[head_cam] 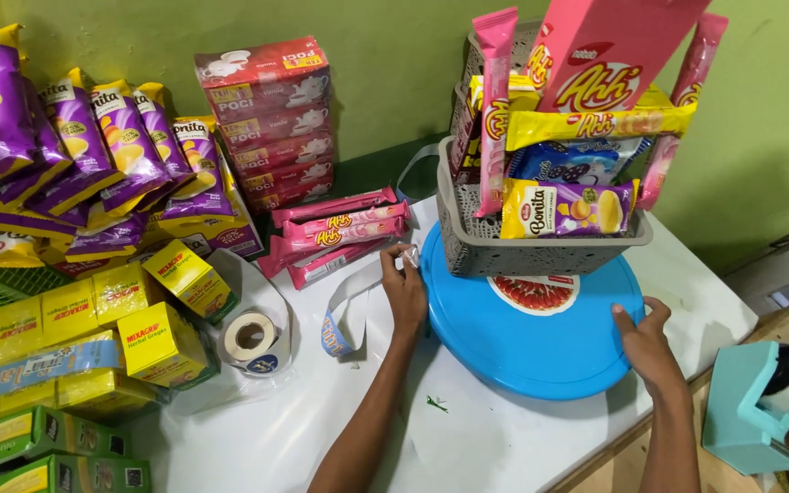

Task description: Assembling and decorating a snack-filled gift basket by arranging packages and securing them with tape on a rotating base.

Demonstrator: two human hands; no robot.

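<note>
Both hands rest on the round blue plastic lid [522,342]: the left hand [404,290] presses its left edge while pinching a strip of clear tape [349,315], and the right hand [647,345] grips its right rim, fingers curled. On the lid stands a grey perforated plastic basket [504,246] full of snack packets [566,208]

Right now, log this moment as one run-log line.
left hand: on rim of blue round tray, pinching clear tape | right hand: gripping tray's other edge | grey basket of snack packs on tray | white table
</note>
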